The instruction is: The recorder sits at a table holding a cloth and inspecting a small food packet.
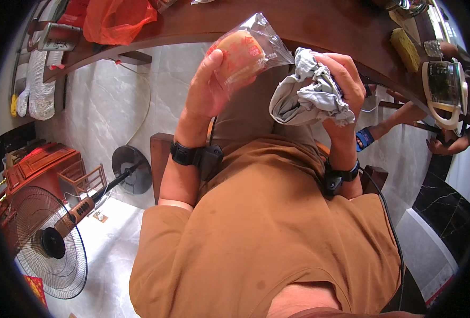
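Observation:
My left hand [209,85] grips a round, pale pastry in a clear plastic wrapper [241,55] with red printing, thumb on its face. The sealed end of the wrapper points right, towards a crumpled grey cloth [306,95]. That cloth is bunched in my right hand [340,77], whose fingers curl over its upper right side; part of the hand is hidden behind the folds. Both hands are raised at the near edge of a dark wooden table [314,24], over my lap. The wrapper's tip lies close to the cloth; whether they touch I cannot tell.
On the table are a red plastic bag [117,20] and a metal tin [60,36] at left, a yellow sponge-like block [405,49] and a glass pitcher [444,89] at right. A standing fan [52,242] is at lower left. Another person's leg [398,119] shows at right.

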{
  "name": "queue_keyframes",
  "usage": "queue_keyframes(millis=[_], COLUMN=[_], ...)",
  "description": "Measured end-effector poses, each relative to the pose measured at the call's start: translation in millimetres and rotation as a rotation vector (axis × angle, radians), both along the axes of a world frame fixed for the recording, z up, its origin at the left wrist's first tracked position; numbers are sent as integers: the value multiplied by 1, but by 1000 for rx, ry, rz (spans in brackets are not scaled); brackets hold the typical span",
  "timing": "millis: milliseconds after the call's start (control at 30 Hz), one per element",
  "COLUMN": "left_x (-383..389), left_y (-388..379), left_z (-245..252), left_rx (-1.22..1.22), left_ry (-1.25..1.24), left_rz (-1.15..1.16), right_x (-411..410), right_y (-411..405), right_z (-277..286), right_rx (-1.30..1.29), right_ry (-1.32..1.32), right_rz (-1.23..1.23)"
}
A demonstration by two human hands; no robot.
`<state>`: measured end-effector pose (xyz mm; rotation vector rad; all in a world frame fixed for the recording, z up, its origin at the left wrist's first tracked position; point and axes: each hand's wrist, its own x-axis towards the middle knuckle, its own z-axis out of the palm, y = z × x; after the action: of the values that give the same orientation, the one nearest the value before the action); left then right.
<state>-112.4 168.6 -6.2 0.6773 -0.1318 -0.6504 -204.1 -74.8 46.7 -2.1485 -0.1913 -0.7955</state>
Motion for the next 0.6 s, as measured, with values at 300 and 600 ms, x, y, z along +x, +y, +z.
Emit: queue_keyframes(millis=[300, 600], left_x=[2, 2], left_y=[1, 2], left_z=[-6, -7], left_rx=[-73, -23], left_ry=[32, 18], left_rz=[-9, -19], right_x=[1, 0], right_y=[1, 3], right_z=[-2, -2], right_rx=[-30, -30], right_ry=[-13, -16], right_rz=[-7, -2])
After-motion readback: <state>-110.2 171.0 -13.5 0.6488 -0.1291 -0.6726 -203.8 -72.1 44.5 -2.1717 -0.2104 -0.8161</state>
